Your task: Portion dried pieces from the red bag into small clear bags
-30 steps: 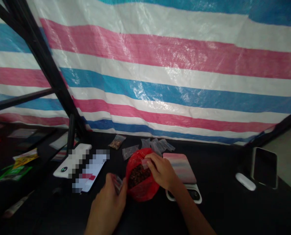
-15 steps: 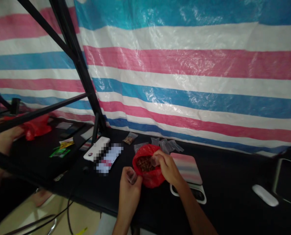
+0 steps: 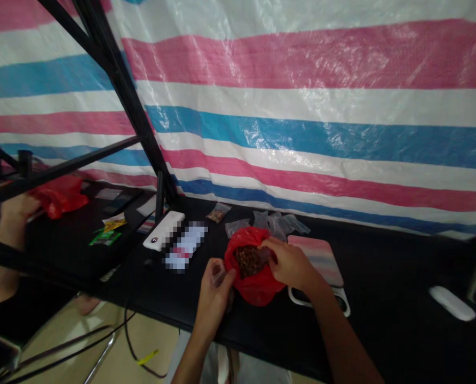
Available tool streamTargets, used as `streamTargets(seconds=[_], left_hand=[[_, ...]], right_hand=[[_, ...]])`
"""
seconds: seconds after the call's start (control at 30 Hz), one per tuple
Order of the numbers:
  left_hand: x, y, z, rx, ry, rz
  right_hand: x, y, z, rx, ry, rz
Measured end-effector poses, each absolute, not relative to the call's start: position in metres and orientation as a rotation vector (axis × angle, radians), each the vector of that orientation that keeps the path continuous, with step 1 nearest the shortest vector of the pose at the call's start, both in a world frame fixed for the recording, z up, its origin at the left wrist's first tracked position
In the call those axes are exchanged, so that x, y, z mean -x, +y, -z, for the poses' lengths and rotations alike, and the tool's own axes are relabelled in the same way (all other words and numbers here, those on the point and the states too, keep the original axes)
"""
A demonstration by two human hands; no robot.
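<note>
A crinkled red plastic bag [image 3: 258, 290] lies open on a black table top [image 3: 382, 277], and a heap of dark brown granular pieces [image 3: 248, 261] is held inside it. A small clear plastic pouch [image 3: 219, 273] is gripped by the closed left hand [image 3: 214, 298], just left of the bag. The right hand [image 3: 290, 265] is half-curled at the bag's mouth, its fingertips [image 3: 268, 244] at the heap; whether anything is pinched cannot be told. Behind the bag, one clear pouch of brown bits [image 3: 217, 213] and about four crumpled empty clear pouches [image 3: 278, 224] are laid out. To its right, a flat pink-and-grey striped case [image 3: 316, 256] rests on a white-rimmed device [image 3: 318, 305]. To its left lies a white rounded power bank [image 3: 164, 230]. Farther left, a second person's hand [image 3: 17, 208] is seen beside another red plastic bag [image 3: 60, 196].
</note>
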State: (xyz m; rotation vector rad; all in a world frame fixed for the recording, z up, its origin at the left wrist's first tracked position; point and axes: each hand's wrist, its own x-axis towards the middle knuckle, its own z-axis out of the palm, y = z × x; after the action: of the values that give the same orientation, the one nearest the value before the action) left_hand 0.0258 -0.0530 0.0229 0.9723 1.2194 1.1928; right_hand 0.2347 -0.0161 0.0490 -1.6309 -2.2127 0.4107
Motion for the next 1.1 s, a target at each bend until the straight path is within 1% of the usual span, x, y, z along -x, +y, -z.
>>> streamTargets(seconds=[0.1, 0.2, 0.4, 0.57, 0.77, 0.97, 1.1], left_hand=[[-0.021, -0.04, -0.016, -1.061, 1.308, -1.214], [-0.018, -0.031, -0.01, -1.147, 1.3, -1.182], [-0.013, -0.033, -0.002, -1.066, 1.22, -1.164], [-0.01, -0.036, -0.002, -1.08, 1.169, -1.18], [-0.012, -0.035, 0.002, -1.128, 1.124, -1.336], [-0.008, -0.037, -0.005, -1.106, 0.995, -1.285], [-0.008, -0.037, -0.002, -1.13, 1.01, -1.313]], right_hand=[[-0.235, -0.018, -0.051, 1.643, -2.252, -0.428], [-0.232, -0.019, -0.051, 1.649, -2.29, -0.429], [-0.224, -0.016, -0.041, 1.622, -2.359, -0.375], [-0.22, -0.012, -0.032, 1.545, -2.245, -0.461], [-0.212, -0.013, -0.03, 1.51, -2.219, -0.522], [-0.202, -0.017, -0.03, 1.43, -2.213, -0.612], [-0.203, -0.015, -0.028, 1.389, -2.158, -0.694]])
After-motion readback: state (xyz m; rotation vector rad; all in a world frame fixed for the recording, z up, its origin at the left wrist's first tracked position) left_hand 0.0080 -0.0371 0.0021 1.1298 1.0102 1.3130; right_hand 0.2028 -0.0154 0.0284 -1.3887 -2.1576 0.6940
